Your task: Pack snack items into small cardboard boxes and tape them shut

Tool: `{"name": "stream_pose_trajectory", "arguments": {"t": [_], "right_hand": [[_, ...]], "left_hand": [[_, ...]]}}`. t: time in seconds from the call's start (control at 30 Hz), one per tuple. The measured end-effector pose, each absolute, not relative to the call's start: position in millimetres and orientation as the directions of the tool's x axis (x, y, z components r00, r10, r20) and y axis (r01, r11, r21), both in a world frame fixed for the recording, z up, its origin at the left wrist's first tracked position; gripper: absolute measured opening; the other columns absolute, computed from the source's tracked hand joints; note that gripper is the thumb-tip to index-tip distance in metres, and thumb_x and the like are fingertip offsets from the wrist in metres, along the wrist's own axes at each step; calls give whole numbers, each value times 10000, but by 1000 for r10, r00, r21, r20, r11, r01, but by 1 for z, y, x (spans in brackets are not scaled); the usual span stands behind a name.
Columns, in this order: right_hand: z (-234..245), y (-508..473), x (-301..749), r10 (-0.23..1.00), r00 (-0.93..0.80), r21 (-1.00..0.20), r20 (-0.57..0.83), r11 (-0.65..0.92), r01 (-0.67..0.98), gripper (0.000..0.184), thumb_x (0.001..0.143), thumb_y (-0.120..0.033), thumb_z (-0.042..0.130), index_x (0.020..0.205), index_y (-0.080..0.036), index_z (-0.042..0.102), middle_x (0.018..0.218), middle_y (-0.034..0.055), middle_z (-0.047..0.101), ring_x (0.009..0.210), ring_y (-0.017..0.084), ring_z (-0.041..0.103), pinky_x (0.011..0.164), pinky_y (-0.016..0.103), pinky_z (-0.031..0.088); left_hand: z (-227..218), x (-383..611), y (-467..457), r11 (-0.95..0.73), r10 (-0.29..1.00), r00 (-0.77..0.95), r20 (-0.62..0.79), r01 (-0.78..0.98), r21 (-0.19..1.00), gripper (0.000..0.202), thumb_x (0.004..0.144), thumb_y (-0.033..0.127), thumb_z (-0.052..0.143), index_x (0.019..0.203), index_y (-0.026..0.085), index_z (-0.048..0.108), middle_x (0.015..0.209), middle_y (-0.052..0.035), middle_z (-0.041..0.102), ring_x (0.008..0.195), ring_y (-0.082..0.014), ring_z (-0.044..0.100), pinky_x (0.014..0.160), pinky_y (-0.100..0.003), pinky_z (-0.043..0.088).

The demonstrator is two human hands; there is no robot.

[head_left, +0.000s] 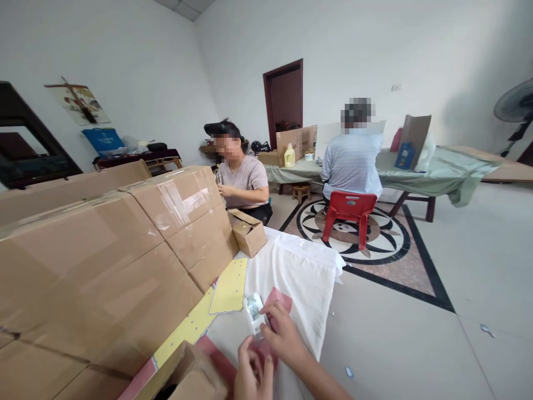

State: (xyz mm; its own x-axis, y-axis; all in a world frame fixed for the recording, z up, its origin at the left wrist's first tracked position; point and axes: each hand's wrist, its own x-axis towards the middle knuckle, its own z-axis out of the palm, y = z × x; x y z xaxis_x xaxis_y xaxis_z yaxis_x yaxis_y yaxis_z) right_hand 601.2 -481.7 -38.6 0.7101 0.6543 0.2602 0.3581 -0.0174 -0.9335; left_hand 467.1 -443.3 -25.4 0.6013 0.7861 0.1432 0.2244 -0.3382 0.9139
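A small white pack [253,307] with a greenish printed patch is at the front of the white cloth, between my two hands. My right hand [285,333] has bent fingers closed on its right side. At its lower end my left hand [252,369] has its fingers curled, with the fingertips against the pack. Reddish-pink sheet [281,299] shows behind the right fingers, and more pink is partly hidden under the hands. Left of the pack lie yellow sheets [229,286] with scalloped edges.
Stacked, taped cardboard boxes [137,250] form a wall on the left. An opened carton [200,375] stands close to my left hand; a small box [250,233] sits at the white cloth's [308,266] far end. Two people sit beyond, one on a red chair [350,208].
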Motion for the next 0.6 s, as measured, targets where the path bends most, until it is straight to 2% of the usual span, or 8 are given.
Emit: {"name": "stream_pose_trajectory", "arguments": {"t": [0.1, 0.27, 0.33, 0.37, 0.4, 0.47, 0.53, 0.6], "right_hand": [[-35, -482, 600, 666, 703, -938, 250, -12, 346, 275, 820, -155, 573, 1069, -219, 672, 1050, 56, 604, 961, 230, 606, 875, 372, 471], [-32, -482, 598, 683, 705, -952, 192, -45, 303, 292, 828, -163, 533, 1085, -226, 654, 1091, 57, 571, 1009, 237, 583, 937, 400, 458], [-32, -482, 599, 689, 712, -960, 139, -82, 267, 296, 800, -159, 535, 1064, -230, 650, 1087, 49, 561, 964, 224, 573, 912, 388, 462], [-32, -481, 601, 695, 710, -964, 111, -98, 247, 295, 784, -158, 541, 1048, -230, 648, 1072, 44, 559, 949, 221, 570, 901, 382, 464], [-31, -480, 604, 700, 709, -968, 87, -108, 226, 283, 773, -164, 548, 1031, -227, 645, 1050, 42, 559, 942, 221, 571, 893, 379, 467], [-25, -474, 613, 699, 713, -978, 56, -104, 179, 252, 790, -208, 572, 1033, -222, 637, 1031, 46, 574, 971, 235, 588, 910, 388, 474], [-17, -463, 625, 690, 723, -990, 43, -69, 126, 289, 854, -310, 599, 1130, -232, 629, 1131, 69, 617, 1103, 265, 600, 980, 410, 467], [-8, -446, 636, 702, 710, -998, 52, 3, 70, 381, 898, -415, 611, 1246, -261, 611, 1303, 78, 624, 1272, 280, 557, 1072, 424, 429]], "left_hand": [[-34, 483, -431, -249, 826, 556, 93, 211, 945, 706, 844, 718, 569, 1243, 136, 564, 627, 43, 507, 561, -208, 565, 604, -329, 484], [-29, 487, -414, -179, 815, 579, -9, 266, 947, 638, 776, 593, 626, 1242, 157, 654, 827, -52, 696, 793, -274, 685, 768, -371, 552], [-27, 490, -405, -86, 796, 599, -92, 262, 961, 626, 689, 567, 709, 1163, 159, 700, 823, -53, 705, 810, -276, 687, 775, -366, 563], [-28, 492, -401, -18, 788, 599, -140, 250, 968, 620, 641, 557, 747, 1113, 157, 716, 768, -37, 682, 759, -259, 672, 733, -352, 560], [-29, 495, -397, 63, 785, 588, -194, 234, 970, 622, 600, 558, 774, 1071, 155, 725, 685, -8, 632, 662, -227, 632, 649, -330, 540], [-34, 500, -391, 247, 773, 549, -318, 202, 948, 649, 545, 587, 790, 1019, 148, 727, 520, 64, 469, 450, -139, 444, 450, -266, 384], [-37, 505, -388, 387, 733, 537, -418, 175, 905, 677, 508, 612, 794, 990, 141, 728, 438, 114, 333, 371, -78, 250, 389, -221, 196], [-37, 509, -387, 429, 719, 532, -447, 166, 888, 650, 481, 614, 809, 919, 139, 738, 405, 119, 303, 363, -66, 211, 389, -213, 142]]}}
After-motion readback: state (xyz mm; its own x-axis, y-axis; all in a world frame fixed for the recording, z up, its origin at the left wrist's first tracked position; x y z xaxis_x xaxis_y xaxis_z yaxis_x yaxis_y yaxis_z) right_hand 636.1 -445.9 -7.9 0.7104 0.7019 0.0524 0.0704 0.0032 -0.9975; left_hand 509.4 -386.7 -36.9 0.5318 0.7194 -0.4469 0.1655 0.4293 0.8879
